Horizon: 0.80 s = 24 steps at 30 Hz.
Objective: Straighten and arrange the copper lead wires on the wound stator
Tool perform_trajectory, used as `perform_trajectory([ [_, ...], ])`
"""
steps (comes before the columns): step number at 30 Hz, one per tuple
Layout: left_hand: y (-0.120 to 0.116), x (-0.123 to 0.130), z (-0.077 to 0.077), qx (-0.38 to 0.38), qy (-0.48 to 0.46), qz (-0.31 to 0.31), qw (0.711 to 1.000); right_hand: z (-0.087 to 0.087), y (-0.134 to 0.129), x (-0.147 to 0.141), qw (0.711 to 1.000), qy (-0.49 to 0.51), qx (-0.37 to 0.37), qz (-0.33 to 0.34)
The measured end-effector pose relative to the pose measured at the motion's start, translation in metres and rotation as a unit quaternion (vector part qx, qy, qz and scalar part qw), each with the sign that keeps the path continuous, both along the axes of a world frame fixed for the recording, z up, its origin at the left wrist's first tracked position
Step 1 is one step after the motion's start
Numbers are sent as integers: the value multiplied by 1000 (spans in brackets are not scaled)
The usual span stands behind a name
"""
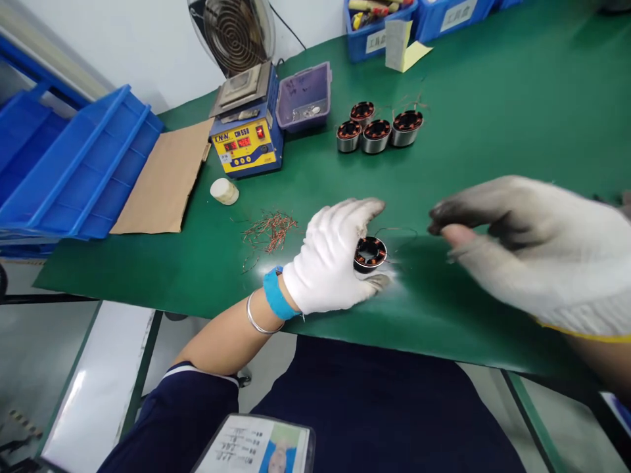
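My left hand (331, 259), in a white glove, curls round a motor stator (372, 255) standing on the green table. The stator is a dark ring with copper windings inside, and thin wires stick out from its far side. To the right, my right hand (507, 246) hovers above the table, apart from the stator. Its glove is darkly stained, and the bare thumb tip meets the fingers in a pinch. Whatever may be between those fingertips is too small to make out. Left of my left hand lies a loose heap of copper wire offcuts (271, 230).
Several more stators (377, 136) stand grouped further back. A blue and yellow CM550 heating unit (246, 144) stands beside a purple tray (304, 125), a round pale container (224, 191) and cardboard (165, 177). Blue bins (93, 164), a fan (234, 33) and a tool box (377, 43) line the edges.
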<state>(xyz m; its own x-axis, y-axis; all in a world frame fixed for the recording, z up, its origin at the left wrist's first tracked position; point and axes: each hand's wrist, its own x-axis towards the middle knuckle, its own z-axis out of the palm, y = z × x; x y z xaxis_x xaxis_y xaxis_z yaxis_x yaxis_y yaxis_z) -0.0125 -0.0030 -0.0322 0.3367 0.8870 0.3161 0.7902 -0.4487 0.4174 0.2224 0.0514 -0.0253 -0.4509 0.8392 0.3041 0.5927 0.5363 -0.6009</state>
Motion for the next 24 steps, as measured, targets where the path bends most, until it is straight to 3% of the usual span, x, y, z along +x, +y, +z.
perform_trajectory([
  [2, 2, 2, 1, -14, 14, 54, 998, -3, -2, -7, 995, -24, 56, 84],
  [5, 9, 5, 1, -102, 59, 85, 989, -9, -3, -18, 982, -97, 68, 145],
  [7, 13, 5, 1, -145, 75, 74, 984, -13, -2, -21, 974, -151, 62, 159],
  [10, 17, 3, 1, -147, 69, 56, 985, -18, 0, -19, 966, -194, 73, 155],
  [17, 26, -2, 3, -137, 104, -38, 984, -33, 8, -18, 953, -148, 149, 217],
  [24, 31, -2, 10, -161, 143, -62, 975, -22, 13, -26, 953, -197, 89, 212],
])
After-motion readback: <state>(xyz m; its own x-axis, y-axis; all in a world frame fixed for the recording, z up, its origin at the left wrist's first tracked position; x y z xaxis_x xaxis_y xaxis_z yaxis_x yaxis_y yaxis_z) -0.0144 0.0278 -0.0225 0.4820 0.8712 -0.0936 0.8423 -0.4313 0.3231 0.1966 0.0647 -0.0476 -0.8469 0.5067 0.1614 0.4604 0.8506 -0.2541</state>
